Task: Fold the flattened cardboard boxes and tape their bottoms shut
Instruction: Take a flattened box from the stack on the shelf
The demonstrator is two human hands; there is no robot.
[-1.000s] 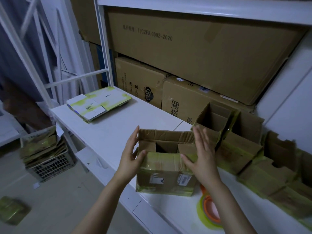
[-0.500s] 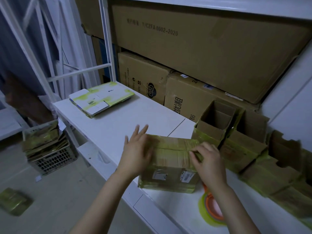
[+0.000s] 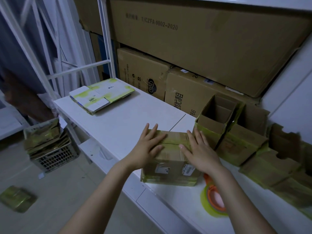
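A small brown cardboard box with green tape at its edges stands on the white table. Its top flaps are folded down and meet in a seam. My left hand lies flat on the left flaps and my right hand lies flat on the right flaps, fingers spread, both pressing down. A roll of tape with an orange core lies on the table just right of the box, partly hidden by my right forearm. A stack of flattened boxes lies at the table's far left end.
Several folded open boxes stand in a row to the right, along the wall. Big cartons fill the shelf behind. On the floor at left a crate holds flattened boxes, and one more box lies nearby.
The box's flaps stood open a second ago. Both hands folded them down and now rest flat on the closed flaps.
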